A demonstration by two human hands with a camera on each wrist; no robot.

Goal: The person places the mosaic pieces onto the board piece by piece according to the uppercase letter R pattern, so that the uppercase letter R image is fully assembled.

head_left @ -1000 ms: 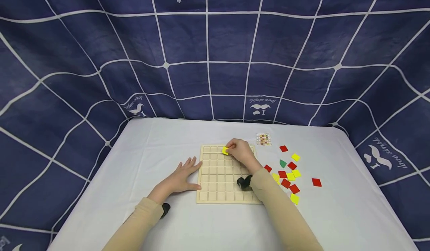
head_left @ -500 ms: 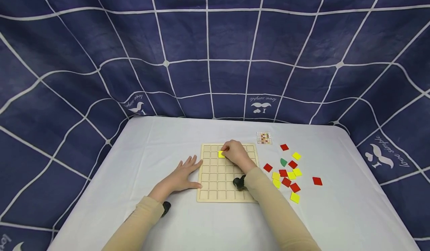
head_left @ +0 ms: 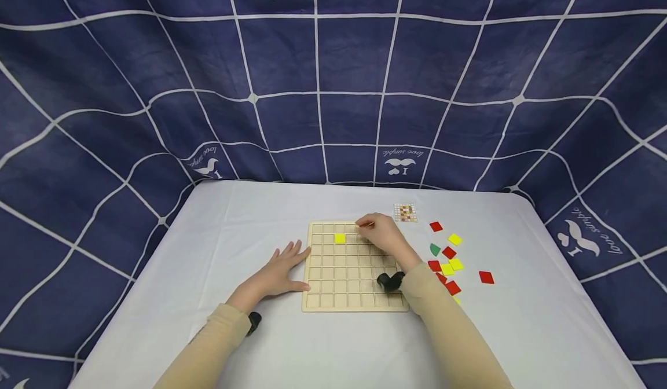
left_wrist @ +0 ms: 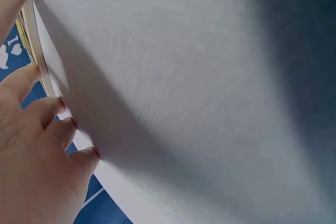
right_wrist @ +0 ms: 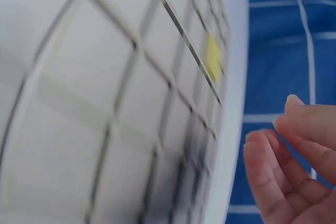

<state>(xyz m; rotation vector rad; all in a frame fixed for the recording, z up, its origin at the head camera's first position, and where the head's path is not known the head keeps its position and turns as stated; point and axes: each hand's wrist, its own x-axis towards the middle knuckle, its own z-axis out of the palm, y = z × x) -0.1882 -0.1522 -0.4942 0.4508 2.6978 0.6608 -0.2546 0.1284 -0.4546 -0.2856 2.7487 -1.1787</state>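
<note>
A pale wooden grid board [head_left: 339,286] lies flat on the white table. One yellow square tile [head_left: 340,238] sits in a cell of its second row from the far edge; the right wrist view also catches this yellow tile [right_wrist: 213,57], blurred. My left hand [head_left: 278,274] is spread beside the board, thumb and index finger touching its left edge. In the left wrist view, the fingers of that left hand [left_wrist: 42,156] are parted. Over the board's far right part is my right hand [head_left: 384,235]. Its fingers are loosely bent and hold nothing, with thumb and fingertips apart in the right wrist view.
Several loose red tiles [head_left: 453,287] and yellow tiles [head_left: 455,239] lie right of the board, with a green quarter-round piece [head_left: 435,249] among them. A small printed pattern card [head_left: 405,212] lies behind the board's right corner. A blue curtain [head_left: 349,117] encloses the table.
My right hand carried the yellow tile left and nearer, let go of it in a second-row cell, then drew away to the right. My left hand stays at the board's edge.
</note>
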